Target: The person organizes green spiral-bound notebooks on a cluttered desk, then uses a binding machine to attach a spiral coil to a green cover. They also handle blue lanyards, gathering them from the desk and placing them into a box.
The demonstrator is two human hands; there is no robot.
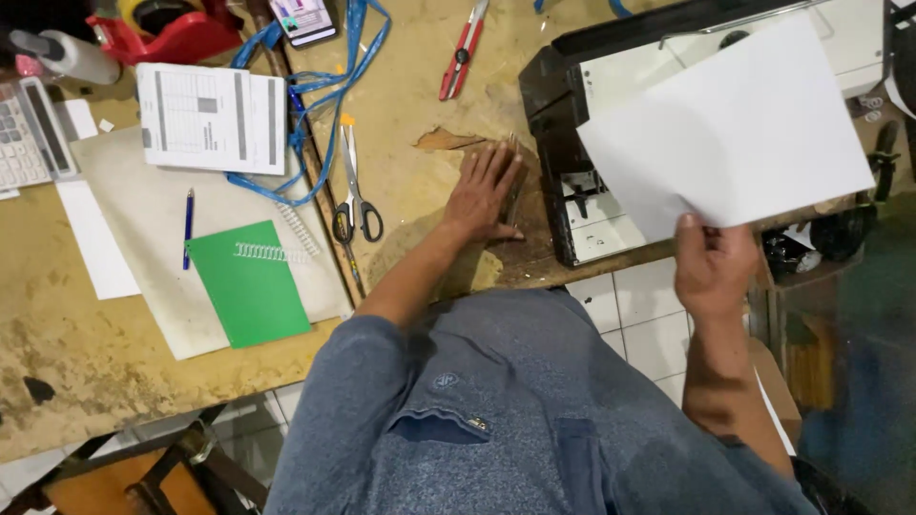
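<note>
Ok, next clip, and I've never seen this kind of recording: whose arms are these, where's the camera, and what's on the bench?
There is one picture, taken by a camera worn on a person's head and looking down past their blue shirt. No robot here: both arms are the person's own hands. The left hand lies flat, fingers spread, on the worn wooden bench. The right hand pinches a blank white sheet of paper by its lower edge, above a black and white desk machine; I cannot tell what kind. Also on the bench: scissors, a red utility knife, a green spiral notebook, a blue pen, a printed form and a calculator.
</note>
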